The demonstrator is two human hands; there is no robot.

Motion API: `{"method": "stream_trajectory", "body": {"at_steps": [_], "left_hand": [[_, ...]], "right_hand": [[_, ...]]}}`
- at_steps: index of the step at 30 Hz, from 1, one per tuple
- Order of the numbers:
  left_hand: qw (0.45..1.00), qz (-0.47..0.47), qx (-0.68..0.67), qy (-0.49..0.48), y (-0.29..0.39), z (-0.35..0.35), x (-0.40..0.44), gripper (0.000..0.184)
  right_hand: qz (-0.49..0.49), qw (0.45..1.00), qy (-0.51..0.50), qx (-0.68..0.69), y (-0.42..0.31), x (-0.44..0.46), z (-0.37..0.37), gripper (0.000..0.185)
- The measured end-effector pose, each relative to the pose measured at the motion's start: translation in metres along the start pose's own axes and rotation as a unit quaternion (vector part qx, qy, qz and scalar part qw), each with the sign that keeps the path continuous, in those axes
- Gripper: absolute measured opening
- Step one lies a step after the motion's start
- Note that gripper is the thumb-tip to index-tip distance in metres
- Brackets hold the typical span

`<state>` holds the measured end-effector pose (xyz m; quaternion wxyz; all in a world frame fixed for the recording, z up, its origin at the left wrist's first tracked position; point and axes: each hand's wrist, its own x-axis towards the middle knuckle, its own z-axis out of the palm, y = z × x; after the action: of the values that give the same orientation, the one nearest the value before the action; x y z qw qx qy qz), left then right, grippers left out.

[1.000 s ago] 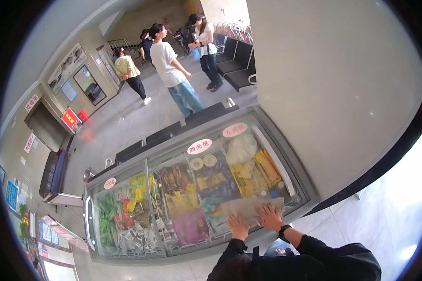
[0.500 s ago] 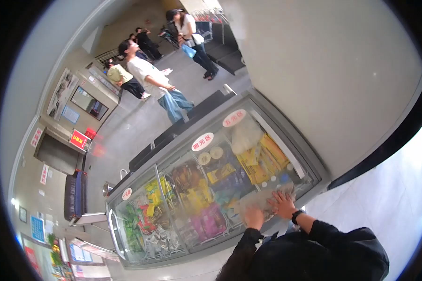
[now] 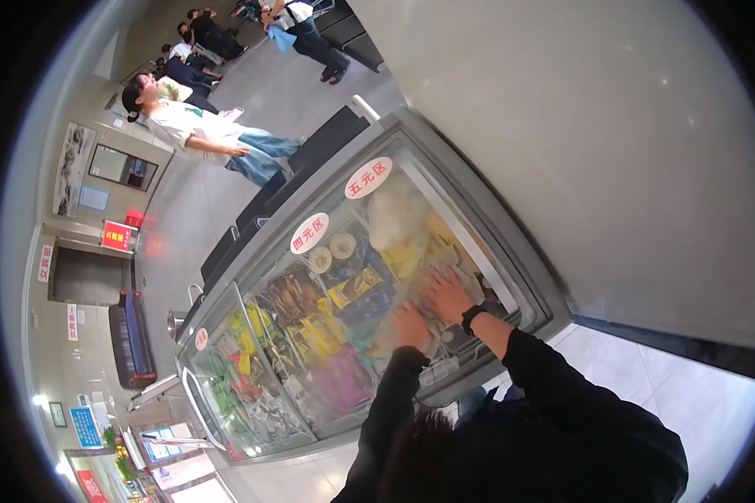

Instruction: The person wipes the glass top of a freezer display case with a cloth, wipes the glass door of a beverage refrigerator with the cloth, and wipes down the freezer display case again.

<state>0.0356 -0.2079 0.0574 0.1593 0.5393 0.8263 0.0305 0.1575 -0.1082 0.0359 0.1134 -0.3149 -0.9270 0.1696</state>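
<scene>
A chest freezer (image 3: 495, 193) with a glass sliding top (image 3: 352, 226) stands in front of me. On the glass at its near right part lies a greyish-beige cloth (image 3: 473, 285). My right hand (image 3: 446, 295), with a dark band at the wrist, presses flat on this cloth, fingers spread. Just left of it, my left hand (image 3: 413, 327) rests palm down at the cloth's left side, fingers apart. Beneath the foggy glass are packaged ice creams in wire baskets, among them yellow packs (image 3: 356, 287) and pink packs (image 3: 344, 381).
Dark seats (image 3: 327, 142) line the freezer's far side. A person in a white top (image 3: 189, 126) stands beyond them, with several others farther back. A pale wall (image 3: 596, 168) rises to the right. A dark couch (image 3: 132, 339) is at the left.
Both hands and the cloth have moved across the glass, away from the near edge toward the far side. The view has shifted to the right.
</scene>
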Motion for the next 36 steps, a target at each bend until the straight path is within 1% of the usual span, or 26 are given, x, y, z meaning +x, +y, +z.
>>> {"method": "stream_trajectory", "body": {"at_steps": [1, 4, 7, 10, 13, 16, 17, 20, 23, 26, 29, 32, 33, 35, 36], "left_hand": [[1.000, -0.002, -0.015, 0.008, 0.005, -0.013, 0.008, 0.037], [0.999, -0.004, -0.014, 0.035, -0.010, -0.002, 0.035, 0.037], [0.999, 0.002, 0.000, 0.034, -0.024, 0.010, 0.055, 0.045], [0.998, -0.058, -0.018, -0.014, -0.026, 0.012, 0.070, 0.055], [0.997, -0.073, -0.021, -0.030, -0.028, 0.011, 0.076, 0.060], [0.994, -0.099, -0.022, -0.040, -0.024, 0.006, 0.078, 0.057], [0.994, -0.097, -0.033, -0.031, -0.023, 0.004, 0.077, 0.049], [0.994, -0.091, -0.041, -0.031, -0.019, 0.000, 0.075, 0.040], [0.993, -0.105, -0.047, 0.021, -0.023, 0.012, 0.074, 0.032], [0.993, -0.111, -0.036, 0.034, -0.020, 0.012, 0.070, 0.029], [0.993, -0.090, -0.014, 0.070, -0.015, 0.011, 0.059, 0.026], [0.995, -0.089, 0.026, 0.028, -0.001, 0.003, 0.037, 0.029], [0.996, -0.075, 0.042, 0.036, -0.001, 0.007, 0.030, 0.030], [0.995, -0.047, 0.072, 0.053, -0.008, 0.031, 0.020, 0.034], [0.995, -0.046, 0.083, 0.031, -0.007, 0.038, 0.012, 0.036]], "right_hand": [[-0.003, 1.000, -0.001, -0.004, 0.004, 0.014, 0.000, 0.062], [-0.012, 0.999, -0.021, -0.021, 0.011, 0.049, 0.003, 0.060], [-0.028, 0.997, -0.058, -0.043, 0.013, 0.071, 0.001, 0.059], [-0.039, 0.995, -0.073, -0.048, 0.013, 0.085, 0.003, 0.060], [-0.043, 0.994, -0.080, -0.056, 0.013, 0.087, 0.001, 0.061], [-0.045, 0.991, -0.097, -0.081, 0.010, 0.085, -0.002, 0.060], [-0.046, 0.990, -0.100, -0.085, 0.010, 0.085, -0.003, 0.060], [-0.037, 0.987, -0.113, -0.107, 0.008, 0.084, -0.001, 0.059], [-0.021, 0.986, -0.110, -0.124, 0.003, 0.080, 0.006, 0.058], [-0.026, 0.988, -0.086, -0.123, 0.003, 0.077, 0.010, 0.057], [-0.012, 0.990, -0.075, -0.120, -0.003, 0.062, 0.005, 0.055], [-0.005, 0.989, -0.065, -0.130, -0.006, 0.039, 0.008, 0.055], [-0.007, 0.989, -0.062, -0.137, -0.006, 0.029, 0.011, 0.055], [-0.005, 0.987, -0.077, -0.142, -0.010, 0.006, 0.006, 0.055], [-0.004, 0.986, -0.086, -0.145, -0.012, -0.006, 0.003, 0.056]]}}
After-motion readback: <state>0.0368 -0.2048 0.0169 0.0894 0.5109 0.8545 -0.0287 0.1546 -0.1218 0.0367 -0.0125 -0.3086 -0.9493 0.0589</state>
